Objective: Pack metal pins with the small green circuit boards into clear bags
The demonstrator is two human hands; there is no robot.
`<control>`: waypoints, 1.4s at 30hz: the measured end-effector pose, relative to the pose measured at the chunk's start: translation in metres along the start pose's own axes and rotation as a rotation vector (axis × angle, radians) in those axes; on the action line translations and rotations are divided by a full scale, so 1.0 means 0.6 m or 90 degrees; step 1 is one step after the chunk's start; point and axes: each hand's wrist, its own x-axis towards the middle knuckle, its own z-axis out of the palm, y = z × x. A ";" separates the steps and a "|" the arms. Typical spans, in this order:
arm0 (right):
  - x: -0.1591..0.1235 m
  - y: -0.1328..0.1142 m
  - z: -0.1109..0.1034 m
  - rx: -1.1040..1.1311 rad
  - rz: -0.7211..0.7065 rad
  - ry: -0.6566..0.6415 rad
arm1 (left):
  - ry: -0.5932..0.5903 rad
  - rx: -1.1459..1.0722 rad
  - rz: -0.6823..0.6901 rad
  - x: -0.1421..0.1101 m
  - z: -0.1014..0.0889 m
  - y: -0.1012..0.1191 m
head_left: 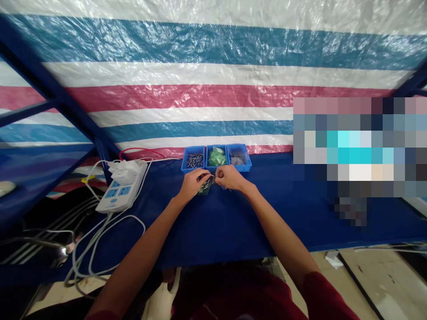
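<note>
My left hand point(193, 183) and my right hand point(231, 178) meet just in front of the blue bins, fingers pinched close together. A small, thin metallic piece point(212, 175) shows between the fingertips, against the right hand's fingers; its kind is too small to make out. What the left fingers pinch is hidden. Under the hands lies a small green-tinted packet point(204, 188) with short metal pieces in or on it. Clear plastic point(225, 188) shows below the right hand. The left blue bin point(183, 165) contains many short dark and silver pins point(195, 160).
The middle blue bin point(208, 150) holds green plastic bags point(216, 157), the right one point(247, 162) clear bags point(237, 158). A white power strip point(115, 202) with plugs and loose cables lies left on the blue table point(216, 231). Striped sheeting point(200, 95) hangs behind. Right is a pixelated area.
</note>
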 end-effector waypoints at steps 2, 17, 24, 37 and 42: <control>0.000 0.009 0.010 0.084 -0.027 0.058 | 0.013 0.000 -0.017 0.001 -0.002 -0.002; -0.008 0.016 0.064 0.235 0.003 0.314 | 0.104 -0.149 -0.111 -0.003 0.007 0.017; -0.006 0.020 0.068 0.240 -0.005 0.289 | 0.122 -0.278 -0.150 0.001 0.013 0.015; 0.011 0.021 0.038 0.210 -0.002 0.342 | 0.132 -0.289 -0.149 0.000 0.013 0.007; 0.011 0.020 0.037 0.197 -0.001 0.370 | 0.089 -0.134 -0.078 -0.001 0.007 0.008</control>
